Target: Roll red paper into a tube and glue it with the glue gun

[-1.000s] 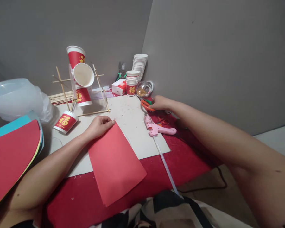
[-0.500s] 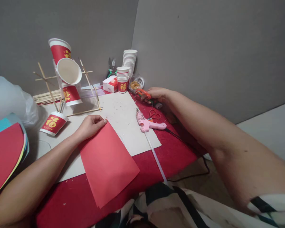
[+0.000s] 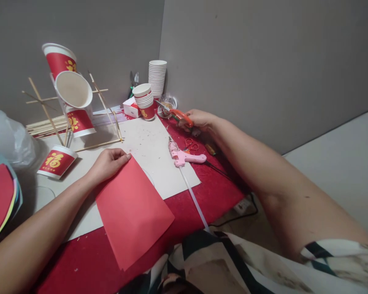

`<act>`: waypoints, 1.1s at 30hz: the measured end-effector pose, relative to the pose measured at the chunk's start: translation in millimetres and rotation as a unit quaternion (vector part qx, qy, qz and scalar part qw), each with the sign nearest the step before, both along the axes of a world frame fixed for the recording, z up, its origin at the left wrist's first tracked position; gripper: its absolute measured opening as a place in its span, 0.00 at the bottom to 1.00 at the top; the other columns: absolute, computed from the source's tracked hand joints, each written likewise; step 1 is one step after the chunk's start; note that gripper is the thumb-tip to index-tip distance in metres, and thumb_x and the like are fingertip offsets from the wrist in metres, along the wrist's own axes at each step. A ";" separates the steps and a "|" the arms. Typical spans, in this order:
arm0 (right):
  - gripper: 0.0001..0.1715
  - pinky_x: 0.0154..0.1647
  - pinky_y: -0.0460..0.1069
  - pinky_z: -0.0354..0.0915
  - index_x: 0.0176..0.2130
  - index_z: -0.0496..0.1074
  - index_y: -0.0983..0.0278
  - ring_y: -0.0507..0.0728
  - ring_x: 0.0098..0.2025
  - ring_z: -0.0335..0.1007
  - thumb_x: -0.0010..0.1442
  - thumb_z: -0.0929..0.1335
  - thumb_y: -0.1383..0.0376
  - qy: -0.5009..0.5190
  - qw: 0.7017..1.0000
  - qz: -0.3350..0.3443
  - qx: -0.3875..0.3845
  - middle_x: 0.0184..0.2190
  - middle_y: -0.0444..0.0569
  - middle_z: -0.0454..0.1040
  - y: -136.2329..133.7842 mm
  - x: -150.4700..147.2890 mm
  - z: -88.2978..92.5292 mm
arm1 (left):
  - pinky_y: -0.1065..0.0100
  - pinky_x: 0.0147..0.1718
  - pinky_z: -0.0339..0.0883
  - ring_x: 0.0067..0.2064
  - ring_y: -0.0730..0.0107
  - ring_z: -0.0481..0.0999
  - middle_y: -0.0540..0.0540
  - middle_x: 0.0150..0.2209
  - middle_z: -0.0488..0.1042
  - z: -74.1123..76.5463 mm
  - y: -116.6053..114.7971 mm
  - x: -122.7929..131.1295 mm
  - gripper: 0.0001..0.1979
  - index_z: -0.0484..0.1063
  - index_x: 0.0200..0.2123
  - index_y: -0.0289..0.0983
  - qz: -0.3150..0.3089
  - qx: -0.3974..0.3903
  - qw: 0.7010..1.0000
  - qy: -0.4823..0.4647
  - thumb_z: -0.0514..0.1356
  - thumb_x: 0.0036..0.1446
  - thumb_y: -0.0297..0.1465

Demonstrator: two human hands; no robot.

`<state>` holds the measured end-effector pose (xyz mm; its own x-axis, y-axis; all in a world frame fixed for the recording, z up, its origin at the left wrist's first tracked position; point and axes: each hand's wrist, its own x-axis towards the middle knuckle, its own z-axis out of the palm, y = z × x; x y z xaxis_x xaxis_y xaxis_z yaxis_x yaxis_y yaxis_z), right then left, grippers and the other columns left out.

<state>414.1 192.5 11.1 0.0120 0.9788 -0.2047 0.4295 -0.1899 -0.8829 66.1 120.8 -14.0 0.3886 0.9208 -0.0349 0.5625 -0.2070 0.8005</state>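
Observation:
My left hand (image 3: 113, 162) pinches the top corner of a folded red sheet of paper (image 3: 133, 216), which lies over the white board and the table's front edge. At the back right, my right hand (image 3: 199, 120) grips orange-handled scissors (image 3: 180, 115); their metal blades point left, close to the stacked paper cups (image 3: 144, 102). Below that hand lies a pink glue gun (image 3: 187, 157), a clear glue stick (image 3: 194, 200) poking out of its rear. Smaller red-handled scissors (image 3: 191, 145) rest beside it on the red cloth.
Left of centre stands a structure of red-and-white paper cups (image 3: 75, 92) and wooden sticks (image 3: 106, 106). A taller cup stack (image 3: 157, 77) is near the wall corner. Coloured paper (image 3: 0, 200) and a plastic bag (image 3: 12, 139) sit at the left. The glue gun's cord (image 3: 219, 170) runs off the table.
My right hand has lifted the orange-handled scissors, and their blades now show pointing left. The front cup stack has tilted. The whole view has shifted a little; my left hand still holds the paper.

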 end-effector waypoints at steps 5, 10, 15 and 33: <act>0.08 0.17 0.44 0.55 0.19 0.68 0.64 0.49 0.16 0.60 0.43 0.70 0.74 0.042 0.997 -0.040 0.047 0.13 0.43 0.66 -3.7 3.9 -7.5 | 0.70 0.23 0.57 0.24 0.71 0.66 0.49 0.24 0.72 -0.7 -0.6 0.4 0.19 0.73 0.25 0.37 -0.001 0.006 1.000 0.001 0.60 0.56 0.47; 0.08 0.18 0.45 0.57 0.21 0.66 0.63 0.50 0.17 0.61 0.43 0.68 0.74 0.085 0.988 -0.078 0.104 0.14 0.42 0.67 -9.1 3.0 -14.1 | 0.70 0.24 0.59 0.26 0.71 0.67 0.48 0.25 0.74 -1.5 0.4 -0.7 0.20 0.74 0.27 0.36 -0.006 0.011 1.000 0.008 0.60 0.56 0.48; 0.09 0.21 0.45 0.57 0.24 0.66 0.62 0.49 0.18 0.61 0.49 0.66 0.75 0.116 0.974 -0.105 0.166 0.13 0.38 0.65 -15.8 -3.6 -7.7 | 0.70 0.25 0.60 0.27 0.69 0.68 0.48 0.26 0.75 -2.3 1.3 -1.1 0.20 0.75 0.29 0.37 -0.001 0.011 1.000 0.021 0.59 0.57 0.48; 0.10 0.15 0.48 0.55 0.29 0.73 0.60 0.50 0.15 0.60 0.48 0.76 0.61 0.265 0.945 0.040 0.188 0.14 0.39 0.61 -157.2 -35.5 28.1 | 0.71 0.25 0.64 0.25 0.73 0.70 0.52 0.26 0.74 10.3 2.4 -8.0 0.18 0.72 0.30 0.38 0.056 -0.050 0.971 -0.227 0.69 0.50 0.46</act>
<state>378.5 35.2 39.2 -0.0712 0.9769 0.2014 -0.0925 0.1946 -0.9765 58.1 123.2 -3.7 0.2814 0.9593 0.0254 0.1607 -0.0732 0.9843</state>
